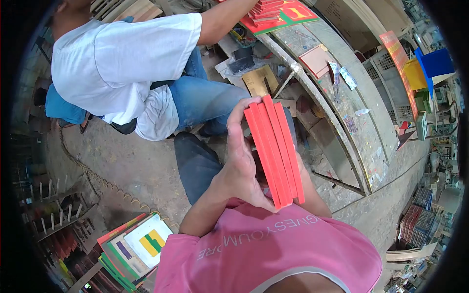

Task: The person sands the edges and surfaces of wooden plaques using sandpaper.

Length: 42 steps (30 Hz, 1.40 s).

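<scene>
A small stack of red rectangular boards [274, 154] is upright on edge in front of my chest, with its long narrow edges facing me. My left hand [240, 163] grips the stack from the left, fingers at the upper end and the thumb side at the lower end. Behind the right side of the boards is my right hand [303, 171], holding them too. Its fingers are mostly hidden; only a strip of skin and the forearm show. The boards are slightly out of line with each other.
Another person [122, 63] in a white shirt sits at left, one arm reaching toward red pieces [266, 10] on the workbench [337, 97]. A flat pinkish board [315, 61] lies on that bench. Painted panels [141, 244] lean at lower left beside a coiled hose [107, 183].
</scene>
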### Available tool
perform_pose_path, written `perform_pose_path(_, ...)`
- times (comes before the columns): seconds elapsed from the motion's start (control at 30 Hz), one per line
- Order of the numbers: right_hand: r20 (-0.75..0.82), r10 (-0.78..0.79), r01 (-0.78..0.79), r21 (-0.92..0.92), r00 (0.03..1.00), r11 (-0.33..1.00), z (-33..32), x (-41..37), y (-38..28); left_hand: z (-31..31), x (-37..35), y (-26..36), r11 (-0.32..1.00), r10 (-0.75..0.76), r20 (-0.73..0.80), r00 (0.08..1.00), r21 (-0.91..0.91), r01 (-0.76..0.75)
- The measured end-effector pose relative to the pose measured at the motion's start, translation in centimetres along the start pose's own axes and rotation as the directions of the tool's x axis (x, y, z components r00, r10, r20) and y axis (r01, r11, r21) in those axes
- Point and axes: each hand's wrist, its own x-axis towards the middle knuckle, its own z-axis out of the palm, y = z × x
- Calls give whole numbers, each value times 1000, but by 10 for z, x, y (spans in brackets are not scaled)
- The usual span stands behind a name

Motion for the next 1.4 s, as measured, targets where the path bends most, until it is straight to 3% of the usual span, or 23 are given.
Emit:
perform_pose_path(0.07, -194, -5, -52, -286, 981, 957, 10, -1, -4, -2, 3, 2, 1000, -31, 21, 999, 1, 31)
perform_pose_path(0.1, -198, -7, -50, -283, 980, 958, 4, 0, -2, -4, 7, 3, 999, -55, 43, 998, 4, 55)
perform_pose_path(0.17, -42, 42, -51, -219, 998, 974, -12, 6, 2, -9, 19, 6, 998, -54, 71, 996, 29, 52)
perform_pose_path(0.3, 4, 8, -7, -230, 1000, 973, -37, 12, 15, -5, 17, 4, 997, -71, 86, 994, 41, 67)
perform_pose_path(0.33, 84, 162, -174, 165, 983, 971, -57, 19, 30, -5, 14, 4, 996, -80, 81, 994, 34, 77)
perform_pose_path(0.37, 212, 264, -337, 518, 941, 786, -64, 25, 36, -6, 11, 4, 995, -93, 76, 993, 26, 91)
perform_pose_path(0.47, 262, 296, -394, 548, 918, 737, -67, 29, 33, -9, 5, -1, 990, -138, 63, 988, -2, 139)
perform_pose_path(0.57, 203, 296, -357, 593, 934, 722, -59, 34, 30, -5, 9, -18, 987, -156, 48, 987, -24, 158)
perform_pose_path(0.9, 234, 242, -334, 558, 942, 760, -41, 31, 15, -5, 5, -24, 984, -174, -25, 984, -45, 173)
perform_pose_path(1.0, 162, 281, -324, 527, 946, 786, -42, 32, 14, -7, 3, -22, 984, -173, -50, 984, -41, 172)
perform_pose_path(1.07, 290, 212, -341, 534, 933, 774, -38, 32, 9, 0, 6, -27, 984, -174, -67, 982, -41, 172)
perform_pose_path(1.17, 262, 172, -302, 613, 950, 730, -35, 35, 10, 1, 3, -26, 983, -182, -89, 979, -43, 178)
perform_pose_path(1.4, 227, 205, -300, 569, 952, 765, -35, 33, 10, -2, -8, -17, 980, -196, -142, 970, -45, 191)
